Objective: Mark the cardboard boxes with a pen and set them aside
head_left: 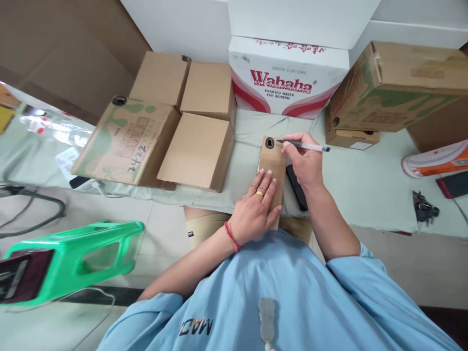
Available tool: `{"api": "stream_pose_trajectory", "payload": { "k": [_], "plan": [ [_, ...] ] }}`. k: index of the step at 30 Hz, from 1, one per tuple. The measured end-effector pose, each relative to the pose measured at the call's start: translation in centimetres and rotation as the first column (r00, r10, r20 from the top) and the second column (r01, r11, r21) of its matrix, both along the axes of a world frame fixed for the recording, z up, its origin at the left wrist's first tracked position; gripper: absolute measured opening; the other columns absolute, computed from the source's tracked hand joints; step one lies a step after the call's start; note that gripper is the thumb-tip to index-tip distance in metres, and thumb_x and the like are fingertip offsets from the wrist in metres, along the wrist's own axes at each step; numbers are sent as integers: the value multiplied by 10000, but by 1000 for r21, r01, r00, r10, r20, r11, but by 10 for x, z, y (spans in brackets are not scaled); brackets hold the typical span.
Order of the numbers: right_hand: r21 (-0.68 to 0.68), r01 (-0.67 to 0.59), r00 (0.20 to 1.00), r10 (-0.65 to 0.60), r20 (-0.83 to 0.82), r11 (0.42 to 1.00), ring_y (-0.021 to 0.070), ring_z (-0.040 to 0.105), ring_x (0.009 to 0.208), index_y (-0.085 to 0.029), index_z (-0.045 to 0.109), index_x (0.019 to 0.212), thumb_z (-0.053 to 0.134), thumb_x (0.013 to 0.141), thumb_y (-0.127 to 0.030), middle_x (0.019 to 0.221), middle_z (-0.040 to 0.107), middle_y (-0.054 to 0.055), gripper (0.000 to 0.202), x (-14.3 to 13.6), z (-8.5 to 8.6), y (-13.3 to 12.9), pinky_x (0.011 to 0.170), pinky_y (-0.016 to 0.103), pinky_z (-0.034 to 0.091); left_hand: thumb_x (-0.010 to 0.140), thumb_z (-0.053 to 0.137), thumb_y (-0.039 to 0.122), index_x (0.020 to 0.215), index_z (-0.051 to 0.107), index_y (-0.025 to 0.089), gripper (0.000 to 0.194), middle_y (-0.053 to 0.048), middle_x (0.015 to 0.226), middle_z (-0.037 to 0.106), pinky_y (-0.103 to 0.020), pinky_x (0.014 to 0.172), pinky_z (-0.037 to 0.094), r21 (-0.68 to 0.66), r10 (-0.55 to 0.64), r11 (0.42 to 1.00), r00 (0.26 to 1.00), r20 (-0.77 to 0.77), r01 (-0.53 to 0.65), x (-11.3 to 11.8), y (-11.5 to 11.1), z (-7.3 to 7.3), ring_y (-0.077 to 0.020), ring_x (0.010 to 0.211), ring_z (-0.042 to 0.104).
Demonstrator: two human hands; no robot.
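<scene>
A narrow brown piece of cardboard [274,163] lies in front of me at the table's near edge. Near its top is a black-rimmed dark mark or hole [269,143]. My left hand [256,209] rests flat on the lower part of the cardboard, fingers stretched out, a ring on one finger. In my right hand [305,163] is a pen [307,146] with a clear barrel, gripped between thumb and fingers. Its dark tip points left, close beside the black-rimmed mark; whether it touches the cardboard I cannot tell. A black phone-like object [296,187] lies partly under my right wrist.
Several brown boxes [197,151] stand at the left, one marked 2422 [124,141]. A white Wahaha carton [288,78] is behind. More boxes [405,92] are stacked at the right, with keys [425,209] near the edge. A green stool [76,258] stands lower left.
</scene>
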State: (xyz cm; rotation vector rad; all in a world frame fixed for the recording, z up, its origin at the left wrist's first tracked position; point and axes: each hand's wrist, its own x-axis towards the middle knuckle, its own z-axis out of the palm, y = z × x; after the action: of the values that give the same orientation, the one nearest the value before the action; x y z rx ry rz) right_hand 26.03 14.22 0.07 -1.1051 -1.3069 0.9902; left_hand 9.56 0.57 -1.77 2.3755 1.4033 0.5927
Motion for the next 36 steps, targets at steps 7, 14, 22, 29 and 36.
{"api": "stream_pose_trajectory", "payload": {
  "k": [7,14,22,29,36],
  "plan": [
    [71,174,949,-186,254,982,125,554,574,-234,635,821,632,908,-224,620,588,-69,87,-37,-9,15,618,277,442,1118,464,489,1630,463,19,696,-240,1780,362,-509,1272,514,15,27,1000,1000,4,-27,0,1,2,-371,1711,252],
    [71,180,941,-193,278,981,134,590,605,-239,668,890,644,963,-343,679,676,-46,130,-36,-9,10,654,271,475,1103,513,460,1632,470,55,668,-243,1774,371,-524,1328,440,6,15,1000,992,122,-16,0,2,-2,-350,1722,223],
    [102,180,894,-206,397,978,164,646,634,-241,686,912,663,971,-373,702,717,-26,146,-37,-7,10,705,299,505,1100,509,448,1631,475,70,653,-231,1771,390,-513,1326,436,-9,13,1000,988,152,-12,-1,2,-1,-344,1717,249],
    [72,149,920,-165,355,986,133,591,582,-230,690,855,667,939,-324,674,691,-42,128,-37,-8,11,638,275,460,1093,520,443,1610,492,41,656,-242,1748,429,-507,1284,487,1,14,1000,989,145,-14,-1,3,-1,-351,1704,292],
    [102,172,914,-197,354,980,120,511,552,-241,640,755,628,875,-229,625,615,-65,121,-35,-8,8,593,264,408,1088,532,442,1606,501,49,651,-236,1746,435,-503,1290,484,6,21,1000,987,160,-22,-1,2,-1,-345,1702,298]
  ]
}}
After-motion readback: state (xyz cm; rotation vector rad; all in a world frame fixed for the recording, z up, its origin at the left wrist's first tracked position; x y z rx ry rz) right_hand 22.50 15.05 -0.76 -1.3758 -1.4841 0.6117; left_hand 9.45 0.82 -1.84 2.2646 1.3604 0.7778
